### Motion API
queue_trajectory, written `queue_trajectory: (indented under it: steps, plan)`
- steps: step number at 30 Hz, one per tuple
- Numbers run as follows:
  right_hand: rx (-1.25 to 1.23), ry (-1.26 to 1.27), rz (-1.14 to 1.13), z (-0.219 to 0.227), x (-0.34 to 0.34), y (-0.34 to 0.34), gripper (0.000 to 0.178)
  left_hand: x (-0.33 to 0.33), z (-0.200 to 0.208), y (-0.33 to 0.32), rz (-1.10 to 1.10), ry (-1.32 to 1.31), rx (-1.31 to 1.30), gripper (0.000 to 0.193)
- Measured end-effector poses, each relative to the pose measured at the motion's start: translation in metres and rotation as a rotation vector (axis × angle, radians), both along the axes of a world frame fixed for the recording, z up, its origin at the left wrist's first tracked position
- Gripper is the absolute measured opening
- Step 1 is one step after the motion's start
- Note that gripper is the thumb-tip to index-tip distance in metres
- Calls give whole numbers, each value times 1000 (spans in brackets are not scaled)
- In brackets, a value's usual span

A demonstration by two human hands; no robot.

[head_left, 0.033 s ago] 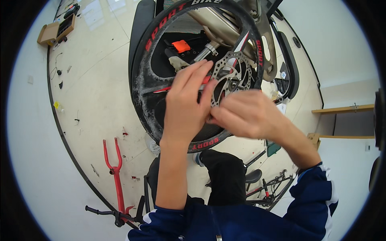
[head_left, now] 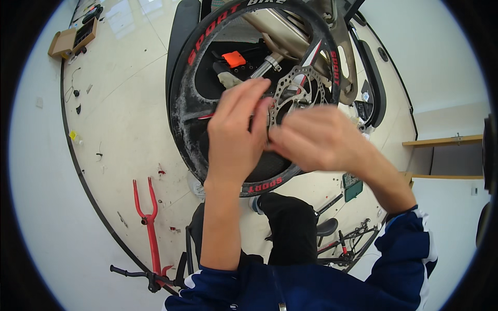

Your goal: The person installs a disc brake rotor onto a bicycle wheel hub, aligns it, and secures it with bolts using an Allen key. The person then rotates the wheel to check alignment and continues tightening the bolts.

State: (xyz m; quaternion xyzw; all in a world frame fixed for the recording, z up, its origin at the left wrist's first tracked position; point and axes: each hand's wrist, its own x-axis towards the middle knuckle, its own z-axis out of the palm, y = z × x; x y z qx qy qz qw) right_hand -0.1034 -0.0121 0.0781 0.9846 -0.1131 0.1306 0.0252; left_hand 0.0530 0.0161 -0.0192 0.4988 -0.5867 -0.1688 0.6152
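A black bicycle wheel (head_left: 182,111) with broad spokes and red lettering lies face up in front of me. Mounted at its hub is a silver brake disc (head_left: 282,85) full of holes. My left hand (head_left: 234,132) rests over a spoke beside the disc's left edge, fingers stretched out and thumb apart from them. My right hand (head_left: 321,139), slightly blurred, is closed over the disc's lower part, covering some of the hub. Its thumb and forefinger pinch together near my left thumb; whatever is between them is hidden.
Under the wheel lie a bright orange piece (head_left: 234,59) and a whitish glove-like item (head_left: 228,79). A bare metal frame part (head_left: 342,57) stands at the far right of the wheel. A red fork and frame (head_left: 151,233) lies lower left, an open cardboard box (head_left: 62,44) far left.
My right hand has moved slightly up and now covers more of the hub. My left hand has shifted a little to the left. The wheel and disc look unmoved.
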Motion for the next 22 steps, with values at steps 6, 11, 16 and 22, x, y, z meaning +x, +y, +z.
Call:
queue_trajectory:
  steps: [6, 11, 16, 22]
  plan:
    - [466, -187, -533, 27, -20, -97, 23, -11, 0, 1, 40, 58, -87, 22]
    - [914, -252, -854, 5, -96, -84, 28, -9, -5, -1, 68, 70, -87, 24]
    - [848, -288, -961, -27, -130, -21, 29, -13, -4, -1, 68, 78, -80, 24]
    - [1086, -469, -990, -56, -131, 28, 24, -13, -5, -2, 73, 51, -83, 24]
